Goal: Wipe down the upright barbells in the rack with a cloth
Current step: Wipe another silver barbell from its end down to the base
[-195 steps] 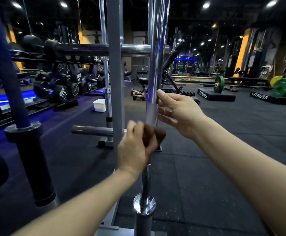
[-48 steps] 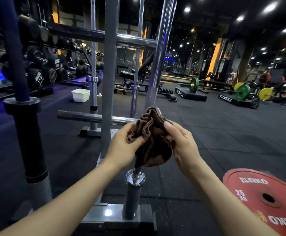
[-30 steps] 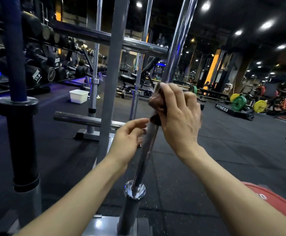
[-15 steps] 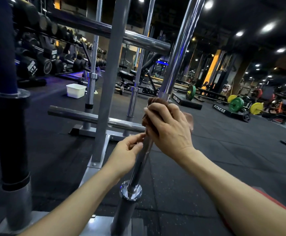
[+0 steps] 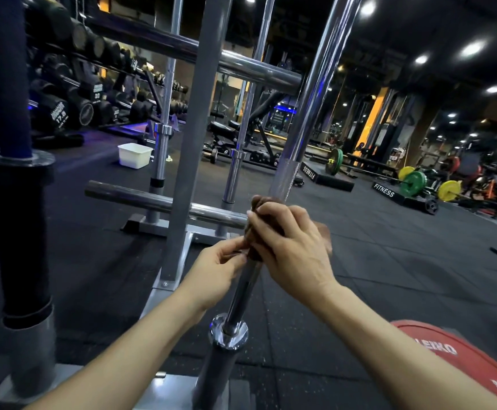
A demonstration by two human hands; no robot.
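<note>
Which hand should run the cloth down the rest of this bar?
Right. The right hand already grips the brown cloth around the chrome barbell; the left hand only pinches beside the shaft.

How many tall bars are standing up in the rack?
4 that I can see: the chrome barbell being wiped in front, a blue-wrapped bar at far left, and two thin bars standing behind the grey post. More may be hidden.
</note>
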